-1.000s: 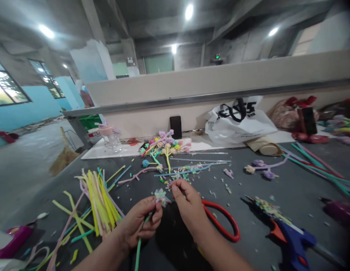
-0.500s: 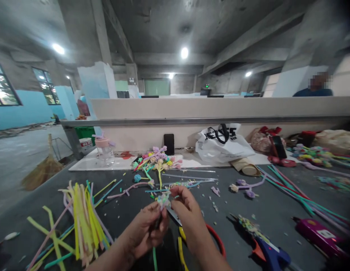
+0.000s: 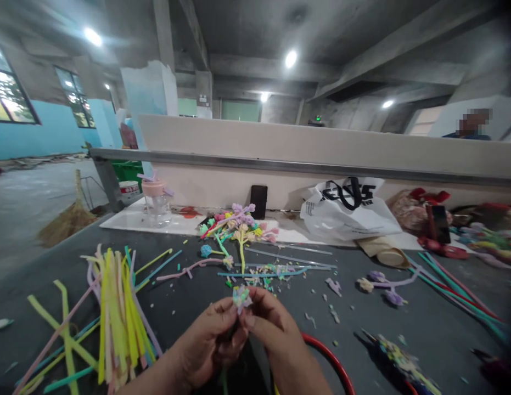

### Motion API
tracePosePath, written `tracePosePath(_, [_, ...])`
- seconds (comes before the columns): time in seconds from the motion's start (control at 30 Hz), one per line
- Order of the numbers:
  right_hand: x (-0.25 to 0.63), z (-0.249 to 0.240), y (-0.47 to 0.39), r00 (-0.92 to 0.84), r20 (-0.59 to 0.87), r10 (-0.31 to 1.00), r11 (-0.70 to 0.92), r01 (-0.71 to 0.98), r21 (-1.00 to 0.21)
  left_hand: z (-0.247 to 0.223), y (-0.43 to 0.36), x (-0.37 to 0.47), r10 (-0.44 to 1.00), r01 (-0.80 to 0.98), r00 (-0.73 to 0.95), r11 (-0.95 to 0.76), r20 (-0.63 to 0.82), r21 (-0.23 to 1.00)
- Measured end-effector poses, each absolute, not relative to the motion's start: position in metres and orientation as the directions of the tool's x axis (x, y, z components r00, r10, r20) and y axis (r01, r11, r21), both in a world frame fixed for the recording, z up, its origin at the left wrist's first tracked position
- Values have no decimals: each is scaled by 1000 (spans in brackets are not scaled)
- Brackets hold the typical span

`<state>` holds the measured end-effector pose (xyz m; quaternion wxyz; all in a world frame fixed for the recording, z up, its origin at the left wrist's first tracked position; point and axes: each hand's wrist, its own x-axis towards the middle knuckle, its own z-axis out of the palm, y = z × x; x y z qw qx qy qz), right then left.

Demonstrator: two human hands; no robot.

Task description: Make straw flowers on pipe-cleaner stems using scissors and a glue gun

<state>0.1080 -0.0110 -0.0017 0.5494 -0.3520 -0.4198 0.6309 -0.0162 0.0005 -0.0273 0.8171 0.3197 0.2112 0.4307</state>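
Closer in than half a second ago, the right hand [image 3: 278, 332] now has its thumb and forefinger against the small pastel flower head [image 3: 241, 298], its tips pinching the petals. Its other fingers are folded out of sight, so whether they grip anything cannot be told. Scissor blades that showed below that hand in the previous picture are now hidden; only the red handle [image 3: 331, 356] curves out beside the wrist, with a sliver of yellow. Left hand [image 3: 212, 334] stays as it was, thumb and fingers clamped at the base of the flower head, which sits upright between both hands above the near part of the table. A short piece of green stem [image 3: 225, 383] shows below the hands.

On the dark tabletop [image 3: 362, 302], yellow and pale strips [image 3: 119, 318] lie bundled at left, a heap of finished flowers [image 3: 234, 219] rests ahead, and coloured clippings are scattered between. A glue gun [image 3: 403, 359] lies at right, its nozzle covered in scraps. Along the back stand a clear bottle [image 3: 157, 211], a dark phone [image 3: 259, 202] and a white bag [image 3: 349, 211]. Beyond are a straw broom [image 3: 68, 225], blue-painted walls, lit ceiling lamps and, far right, another person [image 3: 471, 129] behind the partition.
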Motion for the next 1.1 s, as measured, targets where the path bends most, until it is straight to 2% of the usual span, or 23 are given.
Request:
tracePosePath(0.13, [110,-8,-7,-130,57,990,10,-336,-942,-32,1,-13,853,-529,517,388,-75,755])
tracePosePath(0.3, [113,-6,-7,-153,41,987,-7,-303,-953,-30,0,-14,851,-479,510,402,-125,780])
tracePosePath(0.63, [108,0,-9,-71,8,997,-11,-261,-965,-21,-2,-12,865,-403,472,384,-170,831])
tracePosePath(0.9, [109,-5,-4,-103,10,995,-10,-192,-981,-23,-1,-14,879,-417,445,370,-168,830])
tracePosePath(1.1, [109,-11,-3,155,23,988,43,-127,-991,-25,1,-13,908,-446,383,343,-171,826])
